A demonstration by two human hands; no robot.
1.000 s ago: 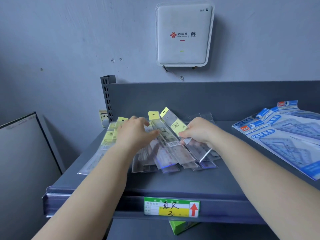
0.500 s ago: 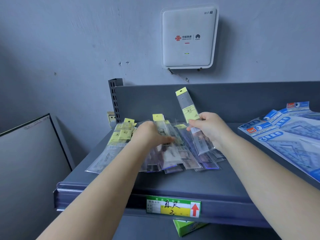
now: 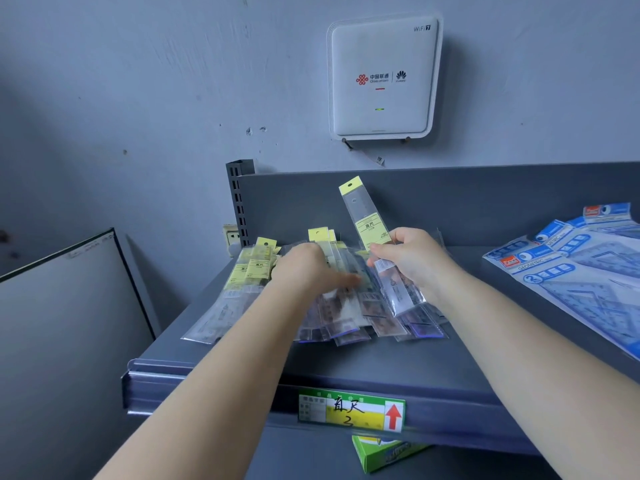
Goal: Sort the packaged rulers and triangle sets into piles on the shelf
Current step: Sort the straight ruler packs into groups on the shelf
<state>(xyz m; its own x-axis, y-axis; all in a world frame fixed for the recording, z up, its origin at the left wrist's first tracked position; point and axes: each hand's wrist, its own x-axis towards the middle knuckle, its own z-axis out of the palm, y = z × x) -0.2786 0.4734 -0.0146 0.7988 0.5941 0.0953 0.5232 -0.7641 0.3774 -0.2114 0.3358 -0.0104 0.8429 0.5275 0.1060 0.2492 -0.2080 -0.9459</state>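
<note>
A: Why is one packaged ruler (image 3: pixel 377 251) lifted?
B: The right hand (image 3: pixel 412 261) pinches it, tilted towards twelve o'clock, apparently to sort it. The left hand (image 3: pixel 308 271) presses flat, fingers straight, steadying the loose ruler packs (image 3: pixel 349 317) mid-shelf (image 3: pixel 381 362); triangle sets (image 3: pixel 581 271) lie at three o'clock.

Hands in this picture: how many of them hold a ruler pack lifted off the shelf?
1. The right hand pinches one ruler pack, tilted up off the shelf. The left hand rests on the loose ruler pile.
</note>
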